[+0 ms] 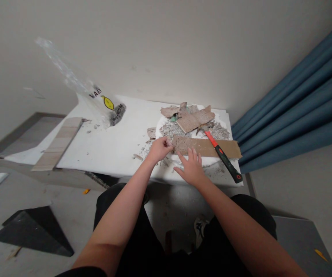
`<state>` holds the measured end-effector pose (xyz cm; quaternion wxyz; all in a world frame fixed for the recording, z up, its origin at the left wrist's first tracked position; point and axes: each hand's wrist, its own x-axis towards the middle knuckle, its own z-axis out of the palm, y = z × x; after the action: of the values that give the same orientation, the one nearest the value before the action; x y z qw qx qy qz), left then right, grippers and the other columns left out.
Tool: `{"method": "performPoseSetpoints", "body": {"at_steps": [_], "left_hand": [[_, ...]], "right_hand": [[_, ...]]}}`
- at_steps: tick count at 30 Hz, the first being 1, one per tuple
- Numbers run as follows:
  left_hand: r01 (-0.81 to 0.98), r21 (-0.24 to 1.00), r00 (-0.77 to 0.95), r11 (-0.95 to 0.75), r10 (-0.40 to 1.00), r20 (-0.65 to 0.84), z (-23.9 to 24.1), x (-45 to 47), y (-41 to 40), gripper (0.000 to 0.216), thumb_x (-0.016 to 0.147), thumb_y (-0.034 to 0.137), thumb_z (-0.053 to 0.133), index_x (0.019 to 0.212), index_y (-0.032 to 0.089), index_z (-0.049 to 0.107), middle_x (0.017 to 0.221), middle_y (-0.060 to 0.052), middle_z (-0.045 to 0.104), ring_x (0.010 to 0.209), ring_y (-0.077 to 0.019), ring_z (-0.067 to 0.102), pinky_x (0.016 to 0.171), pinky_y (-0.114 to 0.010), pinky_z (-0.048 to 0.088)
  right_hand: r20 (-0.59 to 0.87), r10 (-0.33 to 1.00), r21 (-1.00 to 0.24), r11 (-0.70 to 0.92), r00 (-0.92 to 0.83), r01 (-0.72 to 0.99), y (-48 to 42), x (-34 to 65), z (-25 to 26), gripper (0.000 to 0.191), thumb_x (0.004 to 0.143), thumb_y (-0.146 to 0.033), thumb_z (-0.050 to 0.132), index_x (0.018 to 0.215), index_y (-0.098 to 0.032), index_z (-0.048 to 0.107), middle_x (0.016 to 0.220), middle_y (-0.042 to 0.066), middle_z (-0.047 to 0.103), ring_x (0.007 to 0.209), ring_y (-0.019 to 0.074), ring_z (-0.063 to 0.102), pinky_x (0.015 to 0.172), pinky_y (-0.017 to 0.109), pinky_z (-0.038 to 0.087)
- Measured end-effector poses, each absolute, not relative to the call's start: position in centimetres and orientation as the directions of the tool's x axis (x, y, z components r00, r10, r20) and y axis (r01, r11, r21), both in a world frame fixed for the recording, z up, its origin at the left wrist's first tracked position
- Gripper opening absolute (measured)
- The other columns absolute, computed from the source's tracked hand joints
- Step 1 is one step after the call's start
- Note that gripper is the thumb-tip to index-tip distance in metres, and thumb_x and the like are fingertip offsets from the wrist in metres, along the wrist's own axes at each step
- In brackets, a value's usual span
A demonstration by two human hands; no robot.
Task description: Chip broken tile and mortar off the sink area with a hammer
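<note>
Left hand [160, 148] curled closed, touching the 9 o'clock end of the strip [203, 147]; clamped on it or not, cannot tell. Right hand [191, 169] flat, fingers spread apart, pressed at the strip's 6 o'clock edge. Strip flat on the white tabletop [116, 142], near its front edge. Hammer [222, 156] across the strip's 3 o'clock half, grip toward 5 o'clock. Rubble [191, 120] just at 12 o'clock of the strip. Bag [102, 102] well off at 10 o'clock.
</note>
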<state>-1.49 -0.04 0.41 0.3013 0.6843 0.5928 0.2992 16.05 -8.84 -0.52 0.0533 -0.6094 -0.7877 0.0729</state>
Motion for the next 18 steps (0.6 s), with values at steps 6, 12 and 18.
{"method": "performPoseSetpoints", "body": {"at_steps": [6,12,18], "left_hand": [[0.616,0.768,0.191,-0.175,0.979,0.070,0.9,-1.8,0.0,0.027,0.082,0.021,0.058,0.106,0.019,0.071,0.085,-0.003,0.072,0.081,-0.0180,0.065,0.084,-0.032,0.050],[0.581,0.772,0.237,-0.257,0.961,0.141,0.7,-0.9,-0.3,0.015,0.085,0.025,0.058,0.089,0.020,0.072,0.098,-0.006,0.073,0.097,-0.0206,0.064,0.092,-0.035,0.050],[0.511,0.836,0.217,-0.201,0.971,0.101,0.3,-0.3,-0.4,0.012,0.082,0.027,0.061,0.086,0.018,0.068,0.087,-0.004,0.070,0.081,-0.0173,0.063,0.080,-0.032,0.051]], "right_hand": [[-0.016,0.963,-0.206,0.262,-0.271,0.943,-8.9,14.9,-0.7,0.071,0.089,-0.062,0.059,0.152,-0.034,0.044,0.163,0.020,0.026,0.151,0.0423,0.013,0.113,0.064,0.014],[-0.036,0.955,-0.201,0.283,-0.296,0.938,-9.0,14.6,-1.1,0.074,0.088,-0.062,0.061,0.154,-0.036,0.040,0.164,0.018,0.025,0.151,0.0414,0.013,0.114,0.065,0.011],[-0.033,0.951,-0.184,0.296,-0.307,0.937,-9.1,15.0,-1.2,0.074,0.088,-0.060,0.062,0.155,-0.036,0.039,0.165,0.017,0.024,0.151,0.0407,0.013,0.114,0.064,0.011]]}}
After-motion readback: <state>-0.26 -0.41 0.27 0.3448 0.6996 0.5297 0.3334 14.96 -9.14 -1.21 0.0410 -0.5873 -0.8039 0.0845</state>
